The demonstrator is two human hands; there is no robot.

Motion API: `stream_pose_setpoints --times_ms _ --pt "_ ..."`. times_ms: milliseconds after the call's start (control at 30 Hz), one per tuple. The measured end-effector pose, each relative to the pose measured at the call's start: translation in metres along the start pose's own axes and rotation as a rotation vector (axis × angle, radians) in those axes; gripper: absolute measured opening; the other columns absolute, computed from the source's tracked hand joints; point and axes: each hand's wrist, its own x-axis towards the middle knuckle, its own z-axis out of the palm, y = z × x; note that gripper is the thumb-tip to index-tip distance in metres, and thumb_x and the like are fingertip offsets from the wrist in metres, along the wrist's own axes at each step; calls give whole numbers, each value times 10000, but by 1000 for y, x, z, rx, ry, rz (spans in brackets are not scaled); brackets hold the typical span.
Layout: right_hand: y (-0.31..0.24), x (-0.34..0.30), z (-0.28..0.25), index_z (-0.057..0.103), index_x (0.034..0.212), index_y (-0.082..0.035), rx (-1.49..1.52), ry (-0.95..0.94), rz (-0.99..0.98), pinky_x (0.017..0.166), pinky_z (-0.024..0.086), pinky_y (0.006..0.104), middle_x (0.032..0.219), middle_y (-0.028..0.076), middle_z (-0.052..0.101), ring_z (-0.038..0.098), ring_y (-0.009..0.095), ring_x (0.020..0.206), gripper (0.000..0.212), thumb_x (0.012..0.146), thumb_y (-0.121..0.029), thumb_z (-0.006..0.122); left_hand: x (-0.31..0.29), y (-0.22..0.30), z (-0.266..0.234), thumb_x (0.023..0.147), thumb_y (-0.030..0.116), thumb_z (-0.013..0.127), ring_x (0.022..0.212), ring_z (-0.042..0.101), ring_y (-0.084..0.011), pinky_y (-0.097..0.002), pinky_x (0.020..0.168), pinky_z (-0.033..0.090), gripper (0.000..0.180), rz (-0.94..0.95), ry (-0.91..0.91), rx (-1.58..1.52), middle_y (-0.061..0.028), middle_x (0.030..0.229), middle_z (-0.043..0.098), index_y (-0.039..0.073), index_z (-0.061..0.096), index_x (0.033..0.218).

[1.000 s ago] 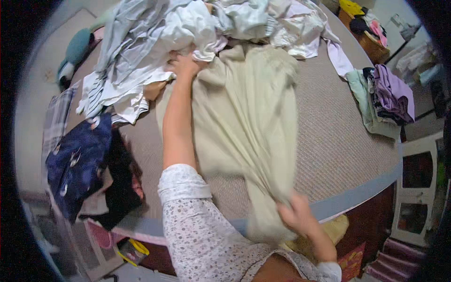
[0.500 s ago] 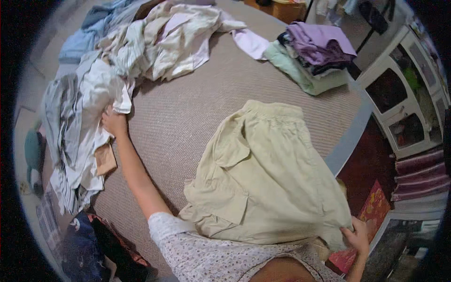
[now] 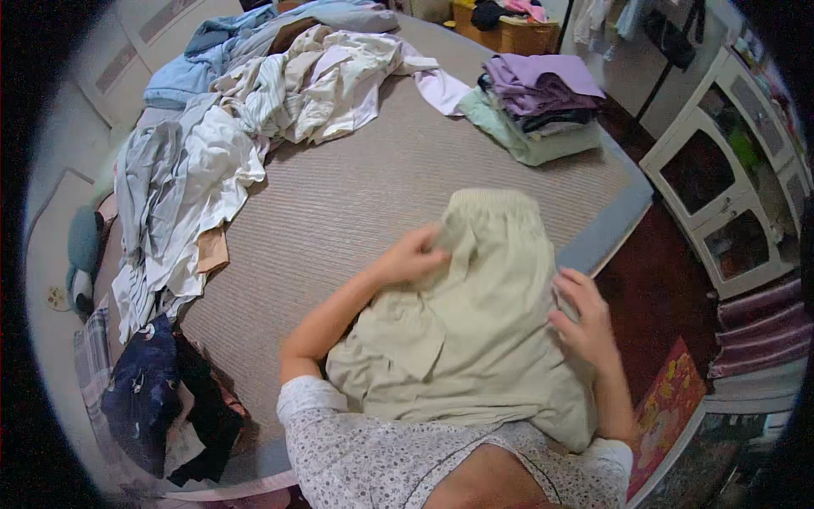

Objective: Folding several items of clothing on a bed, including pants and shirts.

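Pale khaki-green cargo trousers (image 3: 500,331) lie in front of me on a woven mat, with the elasticated waistband pointing away and a flap pocket on the left side. My left hand (image 3: 417,256) is at the upper left edge of the trousers, just below the waistband; its slightly blurred fingers are loosely curved, thumb apart. At the right edge is my right hand (image 3: 585,318), fingers spread and bent beside the cloth. Neither hand shows a firm grip on the fabric. The trousers' lower end runs up against my patterned shirt (image 3: 373,458).
A heap of loose white and grey clothes (image 3: 212,153) curves along the left and far side. Dark printed clothing (image 3: 144,399) lies at lower left. A folded stack with a purple top (image 3: 543,85) stands at far right. Beyond the bed's edge is a white cabinet (image 3: 712,178).
My left hand has come from the white clothes heap to the trousers' upper left edge. My right hand has let go of the lower right corner and moved up along the right side.
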Motion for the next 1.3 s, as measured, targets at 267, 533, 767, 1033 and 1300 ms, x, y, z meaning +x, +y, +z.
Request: stream_pose_setpoints --times_ms 267,533,767,1033,1300 --pt "17 -49 2 72 1266 -80 967 198 315 859 334 317 1231 142 248 336 231 1098 1043 480 -148 755 -47 87 106 652 134 506 830 485 -222 -323 690 408 157 1182 -278 950 -74 788 449 87 433 783" --pt "47 -113 -33 -18 1266 -49 1379 -293 96 955 175 343 1308 130 89 229 273 1164 1241 356 -242 803 -55 94 187 656 227 505 945 437 -273 -392 771 370 224 1175 -637 771 -130 1018 419 79 419 801" --pt "53 -143 -40 209 1210 -2 1192 50 349 866 324 304 1161 126 334 395 221 1041 776 490 22 497 -32 120 188 653 179 567 867 471 -252 -351 740 384 287 1088 -164 744 -134 964 456 43 470 887" --pt "43 -154 -49 309 1123 25 1442 500 466 771 423 349 998 182 470 520 276 858 624 504 6 390 -56 151 227 613 384 588 836 465 -293 -360 680 400 549 881 -386 573 -181 930 451 -31 445 942" --pt "6 -163 -56 181 1217 -22 1135 821 278 911 261 321 1161 130 325 342 252 1074 791 470 -11 441 -73 133 275 651 227 510 907 462 -276 -325 717 416 455 871 -561 924 -150 1014 448 -14 413 1024"
